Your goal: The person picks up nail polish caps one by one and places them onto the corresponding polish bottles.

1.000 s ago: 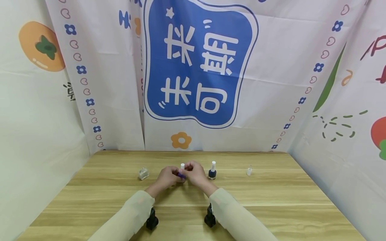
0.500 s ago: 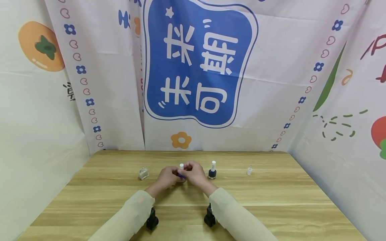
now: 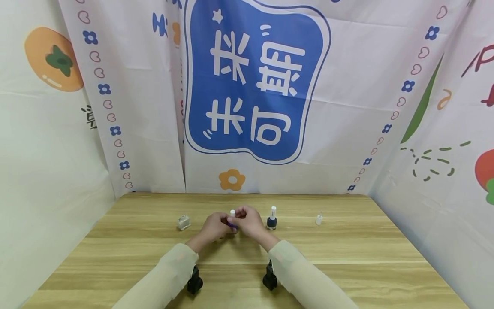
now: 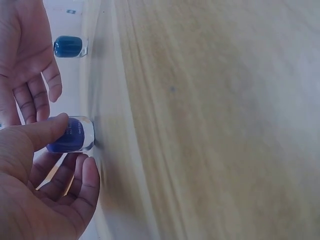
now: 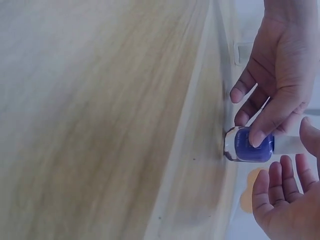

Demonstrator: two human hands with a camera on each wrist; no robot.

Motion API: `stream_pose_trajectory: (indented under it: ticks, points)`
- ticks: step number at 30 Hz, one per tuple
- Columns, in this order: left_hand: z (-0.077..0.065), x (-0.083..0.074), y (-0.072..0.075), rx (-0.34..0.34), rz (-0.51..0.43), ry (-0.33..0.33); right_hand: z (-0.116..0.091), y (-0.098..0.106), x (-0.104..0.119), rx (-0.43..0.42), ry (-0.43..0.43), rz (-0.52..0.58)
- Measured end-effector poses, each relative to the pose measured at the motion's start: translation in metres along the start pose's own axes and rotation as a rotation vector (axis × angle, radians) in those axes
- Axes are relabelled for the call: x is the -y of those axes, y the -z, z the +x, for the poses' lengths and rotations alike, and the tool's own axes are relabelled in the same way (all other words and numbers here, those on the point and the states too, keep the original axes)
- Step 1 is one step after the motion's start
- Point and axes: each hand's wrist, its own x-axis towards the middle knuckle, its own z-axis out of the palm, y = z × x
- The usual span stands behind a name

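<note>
From my post I see the white cap [image 3: 233, 213] slightly nearer the left hand [image 3: 214, 226] than a second ago. The thumb [image 3: 234, 221] of the right hand [image 3: 248, 220] edges that way too.

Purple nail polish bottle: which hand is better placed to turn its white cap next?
Probably the right hand: its thumb and fingers are around the white cap, though contact is unclear, while the left hand grips the purple bottle by its body.

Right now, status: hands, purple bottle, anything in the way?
Left hand pinches purple bottle. Right hand at white cap, contact unclear. Bottle upright, cap atop. Dark blue bottle near right hand, apparently not blocking.
</note>
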Motion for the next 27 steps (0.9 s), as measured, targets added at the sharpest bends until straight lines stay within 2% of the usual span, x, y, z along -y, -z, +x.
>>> stream_pose_trajectory:
  ticks: [9,12,18,27]
  points:
    - [-0.001,-0.004,0.004,-0.021,-0.001,-0.046,-0.004,0.005,0.008,0.003,0.019,-0.043]
    - [-0.003,-0.008,0.008,-0.014,0.015,-0.037,-0.005,0.011,0.012,-0.004,0.018,-0.050]
    - [-0.007,-0.019,0.015,-0.016,0.055,-0.028,-0.008,0.027,0.020,-0.019,0.031,-0.049]
    - [-0.015,-0.030,0.028,-0.038,0.060,-0.013,-0.016,0.058,0.028,-0.057,0.072,-0.034]
